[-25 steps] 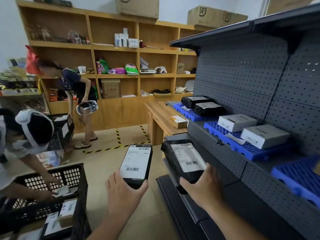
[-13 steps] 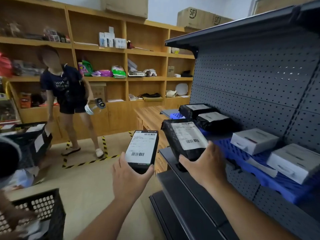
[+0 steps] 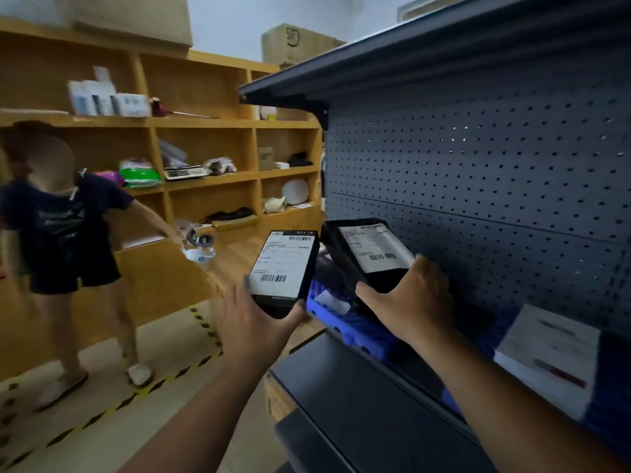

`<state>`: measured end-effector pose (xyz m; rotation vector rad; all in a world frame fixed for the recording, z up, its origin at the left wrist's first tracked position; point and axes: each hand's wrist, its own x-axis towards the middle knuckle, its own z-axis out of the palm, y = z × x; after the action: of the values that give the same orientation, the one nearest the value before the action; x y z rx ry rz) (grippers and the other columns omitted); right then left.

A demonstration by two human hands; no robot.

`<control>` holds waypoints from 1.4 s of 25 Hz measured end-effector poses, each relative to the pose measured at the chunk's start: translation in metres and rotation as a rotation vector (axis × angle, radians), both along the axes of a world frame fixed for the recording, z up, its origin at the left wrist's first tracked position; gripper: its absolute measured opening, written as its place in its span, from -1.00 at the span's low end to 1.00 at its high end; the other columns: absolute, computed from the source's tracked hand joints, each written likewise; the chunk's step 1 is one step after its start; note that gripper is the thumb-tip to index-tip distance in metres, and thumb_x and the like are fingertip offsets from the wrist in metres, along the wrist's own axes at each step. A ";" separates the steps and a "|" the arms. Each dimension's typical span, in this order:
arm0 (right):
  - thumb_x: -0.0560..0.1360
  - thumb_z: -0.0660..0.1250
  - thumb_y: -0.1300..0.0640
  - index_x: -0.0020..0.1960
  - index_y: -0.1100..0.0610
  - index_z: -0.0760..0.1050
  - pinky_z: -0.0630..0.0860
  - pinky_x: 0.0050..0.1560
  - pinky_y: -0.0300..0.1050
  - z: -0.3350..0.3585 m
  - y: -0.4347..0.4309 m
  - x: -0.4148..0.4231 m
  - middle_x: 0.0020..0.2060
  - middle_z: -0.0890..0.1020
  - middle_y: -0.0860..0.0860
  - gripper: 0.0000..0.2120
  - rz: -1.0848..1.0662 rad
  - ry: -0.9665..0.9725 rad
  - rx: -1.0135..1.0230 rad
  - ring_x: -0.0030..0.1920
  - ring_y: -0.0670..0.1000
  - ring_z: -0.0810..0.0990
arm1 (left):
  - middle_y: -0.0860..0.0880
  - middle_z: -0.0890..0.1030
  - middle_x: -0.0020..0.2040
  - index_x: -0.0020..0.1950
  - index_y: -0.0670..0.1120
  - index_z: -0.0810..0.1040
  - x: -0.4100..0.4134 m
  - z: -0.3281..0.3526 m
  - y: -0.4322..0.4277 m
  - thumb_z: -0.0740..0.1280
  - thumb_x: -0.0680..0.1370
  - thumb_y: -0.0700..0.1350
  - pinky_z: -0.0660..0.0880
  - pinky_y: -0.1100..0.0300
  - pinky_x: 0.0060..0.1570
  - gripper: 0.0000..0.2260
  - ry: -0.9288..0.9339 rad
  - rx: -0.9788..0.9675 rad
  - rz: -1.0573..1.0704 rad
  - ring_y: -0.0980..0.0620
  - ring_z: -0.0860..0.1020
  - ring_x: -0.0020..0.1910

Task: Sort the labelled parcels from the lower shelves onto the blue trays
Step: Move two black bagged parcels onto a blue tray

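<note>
Right fingers (image 3: 428, 269) curl over the near end of the black bag parcel (image 3: 370, 254), thumb at its left corner, so your right hand (image 3: 413, 302) has a firm hold. The bag runs away from your palm, its long axis toward the pegboard (image 3: 478, 182), label up. It hangs above the near blue tray (image 3: 345, 324); contact can't be told.

Your left hand (image 3: 256, 329) grips the bottom end of the flat black box parcel (image 3: 283, 268). It is tilted upright, label toward you, long axis pointing away, just left of the tray's outer edge.

The right hand is nearer the tray, so probably lower the bag first. The box then needs to go right and forward. A white box (image 3: 546, 353) sits further right, blurred.
</note>
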<state>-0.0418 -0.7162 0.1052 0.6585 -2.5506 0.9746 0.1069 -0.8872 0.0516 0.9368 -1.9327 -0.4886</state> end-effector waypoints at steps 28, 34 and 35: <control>0.29 0.24 -0.60 0.54 0.23 0.11 0.32 0.36 0.29 -0.017 -0.130 -0.030 0.48 0.27 0.19 0.16 -0.966 -0.205 0.225 0.47 0.25 0.25 | -0.09 0.45 0.18 0.44 -0.17 0.36 -0.206 0.006 -0.134 0.29 0.26 0.59 0.33 0.05 0.29 0.04 -0.114 -0.069 -0.718 -0.11 0.40 0.21; 0.27 0.24 -0.60 0.51 0.23 0.16 0.35 0.31 0.28 -0.022 -0.130 -0.041 0.44 0.32 0.17 0.14 -0.962 -0.164 0.168 0.43 0.24 0.29 | -0.03 0.39 0.20 0.45 -0.12 0.32 -0.212 0.008 -0.134 0.38 0.22 0.56 0.56 -0.03 0.16 0.04 -0.092 0.099 -0.812 -0.06 0.52 0.17; 0.27 0.24 -0.59 0.50 0.23 0.16 0.35 0.30 0.28 -0.024 -0.130 -0.041 0.43 0.32 0.17 0.13 -0.967 -0.156 0.170 0.42 0.23 0.29 | -0.03 0.39 0.21 0.46 -0.12 0.31 -0.212 0.007 -0.133 0.38 0.21 0.57 0.56 -0.02 0.16 0.06 -0.085 0.105 -0.809 -0.06 0.52 0.17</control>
<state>-0.0830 -0.8462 0.0808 -0.6206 -2.5878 0.4654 -0.1049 -1.0205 0.0590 0.1913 -2.3402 -1.0260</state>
